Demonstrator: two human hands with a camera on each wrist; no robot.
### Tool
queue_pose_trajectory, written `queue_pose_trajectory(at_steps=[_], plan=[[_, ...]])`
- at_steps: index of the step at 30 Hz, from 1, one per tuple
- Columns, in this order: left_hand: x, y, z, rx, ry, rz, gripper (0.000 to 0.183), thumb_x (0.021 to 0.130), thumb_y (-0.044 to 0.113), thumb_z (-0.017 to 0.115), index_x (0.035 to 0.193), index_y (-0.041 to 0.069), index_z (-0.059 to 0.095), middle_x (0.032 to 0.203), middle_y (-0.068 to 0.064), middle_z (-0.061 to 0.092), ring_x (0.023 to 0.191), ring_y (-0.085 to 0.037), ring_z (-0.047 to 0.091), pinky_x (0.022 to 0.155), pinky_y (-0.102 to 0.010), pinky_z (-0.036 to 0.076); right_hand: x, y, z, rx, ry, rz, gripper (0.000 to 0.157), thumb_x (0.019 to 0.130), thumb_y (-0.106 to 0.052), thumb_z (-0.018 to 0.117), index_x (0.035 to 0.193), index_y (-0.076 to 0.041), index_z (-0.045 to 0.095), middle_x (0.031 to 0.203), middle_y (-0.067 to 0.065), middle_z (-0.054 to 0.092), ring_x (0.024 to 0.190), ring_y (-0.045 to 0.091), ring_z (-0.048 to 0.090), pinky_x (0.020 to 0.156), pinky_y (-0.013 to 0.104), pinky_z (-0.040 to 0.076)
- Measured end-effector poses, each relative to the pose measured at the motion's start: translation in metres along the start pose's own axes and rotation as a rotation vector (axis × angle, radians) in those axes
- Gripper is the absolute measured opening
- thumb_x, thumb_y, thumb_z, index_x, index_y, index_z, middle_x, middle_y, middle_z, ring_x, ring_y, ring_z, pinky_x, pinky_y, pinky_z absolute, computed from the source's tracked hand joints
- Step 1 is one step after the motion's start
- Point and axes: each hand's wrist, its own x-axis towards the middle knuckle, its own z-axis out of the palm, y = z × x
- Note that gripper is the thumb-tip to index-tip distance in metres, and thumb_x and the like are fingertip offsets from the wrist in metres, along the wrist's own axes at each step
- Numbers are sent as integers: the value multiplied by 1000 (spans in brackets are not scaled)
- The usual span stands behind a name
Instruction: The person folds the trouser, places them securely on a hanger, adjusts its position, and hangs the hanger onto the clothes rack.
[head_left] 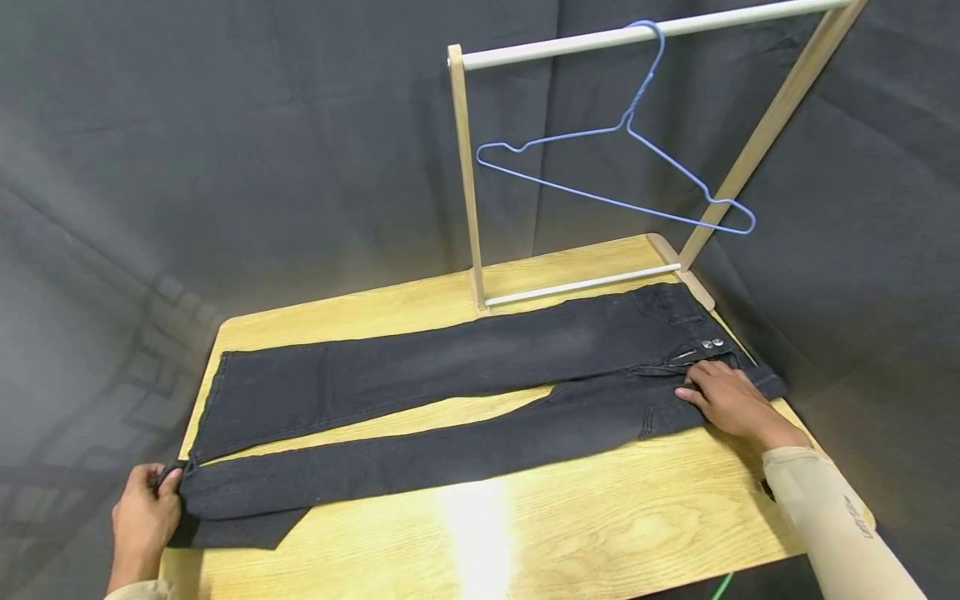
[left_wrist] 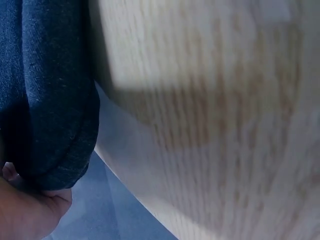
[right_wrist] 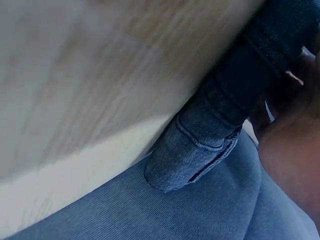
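Black jeans stretched out in front of a little clothes rack, a hand at each end

So the black jeans [head_left: 525, 350] are lying on the surface [head_left: 570, 529] in front of the rack [head_left: 467, 167], legs running well out to its left. Matte denim, finely woven up close, with ridged seams and two shiny round metal buttons [head_left: 712, 343] at the waist, in front of the rack's right post. The fly gapes a bit. The near leg looks narrower than the far one, with an angular flap of cloth poking out from under its hem end.

Left hand [head_left: 144, 518], far left of the rack: thumb and fingers pinched on a bunched bit of that hem. Right hand [head_left: 729, 402], in front of the rack's right post: fingers bent over and gripping the waist by the fly, fingertips mostly buried in dark cloth.

The rack is pale wood posts with smooth white rods, and a thin blue hanger [head_left: 630, 117] with a twisted neck and shoulder notches hangs off its top one. Creased grey curtain [head_left: 315, 150] behind it. The surface is yellowish woodgrain, rounded corners, big glare patch in front of the rack.

Hard to make out: blurry lettering on the beige right sleeve [head_left: 832, 521], and a green cord [head_left: 722, 586] cut off at the bottom. Both wrist views crop the hands.
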Motion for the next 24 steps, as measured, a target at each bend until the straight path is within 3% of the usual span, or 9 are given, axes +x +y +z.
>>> queue_pose_trajectory(at_steps=[4, 7, 12, 16, 18, 20, 22, 24], plan=[[2, 0, 1, -13, 15, 6, 35, 101, 24, 43, 121, -5, 44, 122, -32, 50, 114, -51, 46, 94, -56, 33, -7, -2, -1, 11, -23, 39, 38, 95, -37, 56, 107, -1, 62, 106, 17, 62, 103, 37, 55, 80, 57, 41], [4, 2, 0, -42, 36, 24, 34, 101, 22, 43, 119, -6, 44, 120, -33, 51, 113, -52, 46, 93, -57, 33, -11, -2, -1, 16, -4, 39, 37, 94, -36, 57, 107, -1, 62, 106, 18, 62, 103, 37, 55, 80, 58, 40], [12, 10, -5, -81, 55, 12, 36, 102, 22, 42, 122, -8, 44, 121, -34, 52, 110, -49, 48, 89, -55, 35, -9, -5, -8, 7, 94, -16, 14, 96, -28, 56, 88, -16, 56, 86, 2, 59, 89, 26, 57, 78, 51, 34], [21, 17, -12, -81, 105, 8, 37, 101, 23, 43, 123, -7, 45, 120, -31, 54, 102, -43, 50, 81, -44, 38, 6, -8, -25, -9, 159, -60, 24, 96, -24, 55, 74, -21, 44, 64, -9, 44, 68, 13, 51, 76, 48, 28], [25, 21, -16, -85, 126, 6, 37, 101, 23, 44, 123, -6, 46, 119, -30, 55, 98, -41, 49, 77, -37, 36, 15, -10, -35, -19, 170, -70, 27, 96, -24, 55, 73, -21, 42, 60, -9, 39, 63, 10, 48, 75, 47, 28], [29, 25, -18, -96, 135, 10, 38, 101, 23, 44, 124, -6, 46, 120, -30, 55, 97, -41, 48, 77, -38, 36, 23, -11, -43, -21, 166, -59, 27, 97, -25, 54, 73, -20, 41, 60, -9, 40, 64, 10, 49, 74, 47, 28], [32, 29, -21, -105, 135, 9, 39, 101, 24, 43, 125, -6, 45, 121, -30, 54, 95, -36, 49, 80, -40, 36, 32, -12, -49, -23, 161, -47, 27, 97, -25, 54, 73, -20, 42, 60, -8, 41, 65, 12, 51, 75, 48, 28], [36, 33, -22, -107, 141, 6, 39, 101, 25, 43, 126, -5, 46, 121, -28, 55, 84, -15, 50, 80, -38, 36, 39, -11, -54, -30, 157, -38, 28, 97, -26, 54, 73, -20, 42, 60, -7, 42, 65, 14, 52, 76, 48, 29]])
